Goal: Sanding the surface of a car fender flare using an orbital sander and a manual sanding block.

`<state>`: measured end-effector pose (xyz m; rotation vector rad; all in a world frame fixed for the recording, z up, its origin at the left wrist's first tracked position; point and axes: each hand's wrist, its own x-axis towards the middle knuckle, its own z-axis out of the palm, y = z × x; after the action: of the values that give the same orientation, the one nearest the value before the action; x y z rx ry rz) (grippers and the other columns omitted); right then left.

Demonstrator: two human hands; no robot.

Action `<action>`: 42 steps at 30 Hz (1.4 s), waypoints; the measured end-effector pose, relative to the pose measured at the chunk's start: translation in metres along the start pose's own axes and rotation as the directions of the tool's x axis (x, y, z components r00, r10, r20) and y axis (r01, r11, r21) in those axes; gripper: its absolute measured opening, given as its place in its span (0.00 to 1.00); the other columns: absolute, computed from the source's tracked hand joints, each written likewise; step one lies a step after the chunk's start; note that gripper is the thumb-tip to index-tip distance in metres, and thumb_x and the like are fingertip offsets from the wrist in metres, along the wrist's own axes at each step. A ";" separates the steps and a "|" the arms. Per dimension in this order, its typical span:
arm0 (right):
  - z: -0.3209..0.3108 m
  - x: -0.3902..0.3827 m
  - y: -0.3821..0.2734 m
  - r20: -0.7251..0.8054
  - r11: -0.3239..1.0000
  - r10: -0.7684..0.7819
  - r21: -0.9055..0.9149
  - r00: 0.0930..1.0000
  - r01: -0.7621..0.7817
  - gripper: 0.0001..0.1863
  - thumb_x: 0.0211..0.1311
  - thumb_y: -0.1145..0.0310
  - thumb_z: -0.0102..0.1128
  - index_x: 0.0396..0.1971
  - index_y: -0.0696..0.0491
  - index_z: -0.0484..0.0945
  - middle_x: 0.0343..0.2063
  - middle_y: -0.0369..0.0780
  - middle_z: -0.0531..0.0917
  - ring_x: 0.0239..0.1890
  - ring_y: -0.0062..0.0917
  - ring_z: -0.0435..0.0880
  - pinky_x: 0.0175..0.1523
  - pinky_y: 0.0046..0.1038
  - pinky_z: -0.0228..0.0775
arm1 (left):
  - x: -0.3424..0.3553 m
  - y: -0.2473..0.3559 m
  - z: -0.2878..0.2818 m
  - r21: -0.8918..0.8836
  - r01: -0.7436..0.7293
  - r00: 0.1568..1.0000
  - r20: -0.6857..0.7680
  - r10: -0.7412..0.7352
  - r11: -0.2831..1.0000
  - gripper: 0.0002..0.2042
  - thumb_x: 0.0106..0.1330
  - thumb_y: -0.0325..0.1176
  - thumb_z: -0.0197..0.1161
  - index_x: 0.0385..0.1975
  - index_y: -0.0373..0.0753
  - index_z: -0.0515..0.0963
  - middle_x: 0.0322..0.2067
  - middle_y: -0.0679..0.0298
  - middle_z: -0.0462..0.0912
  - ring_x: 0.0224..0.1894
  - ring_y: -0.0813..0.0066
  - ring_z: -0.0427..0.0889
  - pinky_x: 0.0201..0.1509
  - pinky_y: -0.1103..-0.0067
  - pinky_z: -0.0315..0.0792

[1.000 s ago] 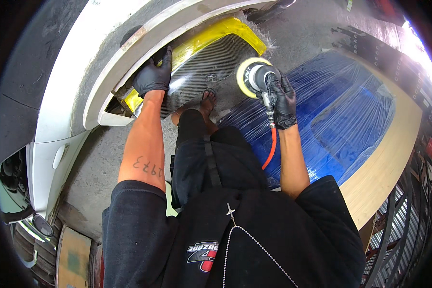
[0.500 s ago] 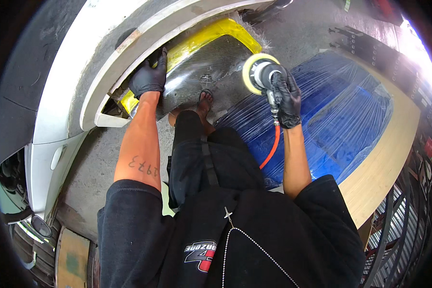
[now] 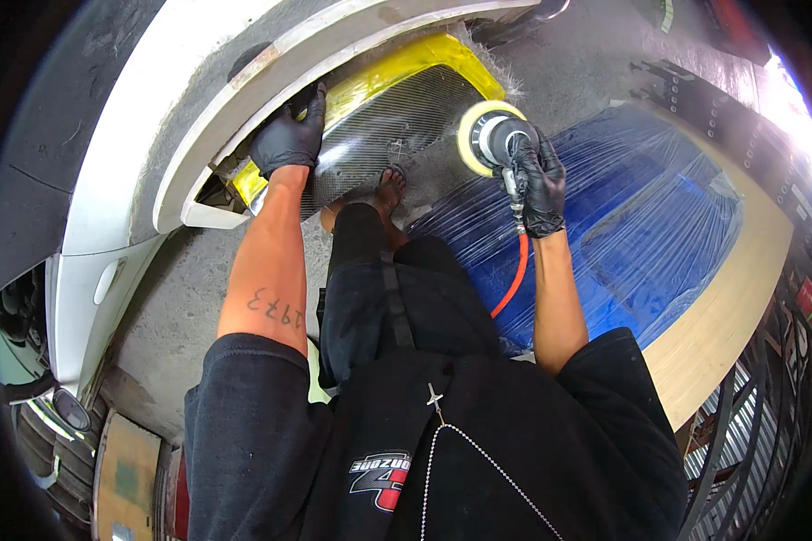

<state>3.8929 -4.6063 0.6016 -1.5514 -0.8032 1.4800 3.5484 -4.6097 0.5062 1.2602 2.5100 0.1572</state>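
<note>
My right hand [image 3: 539,187], in a black glove, is closed around a round pneumatic sander [image 3: 493,140] with a pale yellow pad. The tool is lifted, its pad tilted and apart from any surface. An orange air hose [image 3: 517,279] runs down from it. My left hand [image 3: 289,140], gloved too, grips the left part of a glossy carbon-fibre panel [image 3: 388,117]. Its thumb points up along the panel and its other fingers are partly hidden behind the edge. Bright yellow film [image 3: 370,81] borders the panel, and frayed fibres stick out at its upper right end.
A white car body [image 3: 117,171] with a wide pale wheel arch [image 3: 189,153] curves along the left. To the right, blue sheeting under clear wrinkled plastic [image 3: 641,207] covers part of a wooden board [image 3: 740,307]. Dark metal strips [image 3: 740,424] stand at the lower right. The floor is grey concrete.
The view has shifted slightly, so the car, panel and left hand appear a little further right. Both hands keep their grips, and the sander stays lifted.
</note>
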 end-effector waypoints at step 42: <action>-0.074 -0.035 0.004 0.010 0.944 0.042 0.328 0.999 -0.043 0.21 0.69 0.68 0.63 0.59 0.55 0.73 0.49 0.38 0.81 0.46 0.23 0.81 0.51 0.25 0.77 | -0.031 0.057 0.023 0.102 -0.013 0.987 -0.155 0.029 0.995 0.42 0.63 0.70 0.49 0.67 0.41 0.68 0.49 0.37 0.76 0.53 0.41 0.75 0.59 0.47 0.63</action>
<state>3.9627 -4.6485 0.6116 -1.3206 -0.4946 1.5580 3.6166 -4.6006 0.5062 1.3632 2.6682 0.1420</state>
